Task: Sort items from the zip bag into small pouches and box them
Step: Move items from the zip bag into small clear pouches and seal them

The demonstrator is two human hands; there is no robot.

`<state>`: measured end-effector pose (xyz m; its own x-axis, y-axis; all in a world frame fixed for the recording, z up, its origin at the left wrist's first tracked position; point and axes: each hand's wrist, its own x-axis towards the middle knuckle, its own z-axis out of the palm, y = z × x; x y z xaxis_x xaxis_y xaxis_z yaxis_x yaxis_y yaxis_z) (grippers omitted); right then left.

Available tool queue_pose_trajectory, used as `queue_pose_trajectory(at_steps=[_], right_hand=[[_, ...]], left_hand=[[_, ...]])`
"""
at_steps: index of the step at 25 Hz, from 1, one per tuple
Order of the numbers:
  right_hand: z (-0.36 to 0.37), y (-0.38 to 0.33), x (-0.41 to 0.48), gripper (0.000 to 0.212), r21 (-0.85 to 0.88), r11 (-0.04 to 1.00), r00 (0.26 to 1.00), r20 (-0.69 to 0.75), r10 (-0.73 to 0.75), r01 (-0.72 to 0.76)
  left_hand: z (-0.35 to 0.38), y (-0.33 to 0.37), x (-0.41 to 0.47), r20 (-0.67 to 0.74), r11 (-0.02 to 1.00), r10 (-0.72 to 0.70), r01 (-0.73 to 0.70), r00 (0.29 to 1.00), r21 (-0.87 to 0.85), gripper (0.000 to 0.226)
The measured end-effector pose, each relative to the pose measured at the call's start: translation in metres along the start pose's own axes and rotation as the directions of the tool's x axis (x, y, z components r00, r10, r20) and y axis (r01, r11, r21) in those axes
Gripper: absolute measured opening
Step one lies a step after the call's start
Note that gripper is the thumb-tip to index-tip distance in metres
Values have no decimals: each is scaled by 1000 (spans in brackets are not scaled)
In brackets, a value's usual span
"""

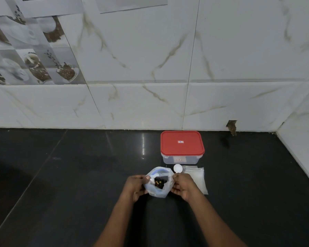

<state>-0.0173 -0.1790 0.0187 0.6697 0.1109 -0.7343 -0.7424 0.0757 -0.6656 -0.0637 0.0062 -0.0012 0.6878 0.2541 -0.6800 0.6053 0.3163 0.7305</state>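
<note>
On the glossy black stone counter, right of its middle and well forward of its back edge: left hand, fingers curled, pinching the left rim of a clear plastic zip bag with a blue zip strip. Bag mouth pulled wide and facing up; resting on the counter or lifted just clear of it, cannot tell. Inside, a small heap of dark pieces with yellow bits, too small to name. Right hand, fingers likewise curled, gripping the bag's right rim. Just behind that hand, a white round disc, perhaps a spoon bowl, flat on the counter. Farther back, close to the counter's back edge, a clear rectangular plastic box closed under a red lid. Right of the right hand and partly hidden under it, a flat stack of small clear plastic pouches, near the box's front but apart from it. Behind the counter, white marble-veined wall tiles.
</note>
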Motion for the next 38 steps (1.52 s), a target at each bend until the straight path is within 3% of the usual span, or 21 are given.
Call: queue_pose_trajectory(at_steps=[3,6,8,10,12,14,17,19,22,24,26,28,30,32,35,36,38], right_hand=[[-4,1,1,19,74,995,998,38,57,-60],[-3,4,1,14,77,996,997,59,45,-50],[0,6,3,18,-172,977,991,58,-121,129],[6,10,5,22,-588,754,942,46,-332,294],[15,15,4,28,-821,502,885,9,-465,272],[21,20,3,32,-881,435,872,-56,-486,186],[16,23,5,23,-891,420,866,-66,-495,172],[10,21,5,26,-896,361,855,37,-517,257],[7,18,-3,30,-914,182,795,202,-572,363],[6,19,-7,26,-917,-3,720,315,-619,398],[6,23,-4,26,-884,-104,711,431,-556,455],[8,29,1,29,-889,-79,759,429,-490,452],[13,31,5,29,-930,-64,778,340,-528,363],[18,30,4,29,-963,-24,781,232,-580,269],[23,32,8,25,-975,-46,779,202,-593,217],[24,34,10,27,-974,-36,783,202,-588,224],[24,36,13,35,-970,12,798,194,-570,244]], left_hand=[[-6,3,3,-82,998,-68,69,994,9,9],[-2,6,2,-76,997,-33,39,997,70,18],[4,5,-5,-40,987,5,1,999,158,14],[10,2,-6,-66,931,82,-53,994,362,10],[15,-5,-5,-178,818,203,-67,963,572,34],[21,-7,-12,-252,725,296,-45,921,687,42],[25,-8,-21,-289,619,373,-4,882,785,28],[22,-2,-19,-212,551,388,-42,897,833,27],[12,4,-13,45,501,385,-249,922,829,53],[6,-2,-10,146,401,522,-393,840,827,41],[5,-17,-8,236,296,598,-484,766,823,28],[8,-24,-6,177,370,605,-471,776,801,35],[13,-27,-2,98,384,608,-400,788,832,41],[14,-20,-3,67,430,592,-385,803,817,29],[19,-15,2,18,435,584,-332,811,837,37],[20,-14,3,-1,471,580,-334,815,816,38],[19,-11,6,-57,642,517,-343,854,685,36]])
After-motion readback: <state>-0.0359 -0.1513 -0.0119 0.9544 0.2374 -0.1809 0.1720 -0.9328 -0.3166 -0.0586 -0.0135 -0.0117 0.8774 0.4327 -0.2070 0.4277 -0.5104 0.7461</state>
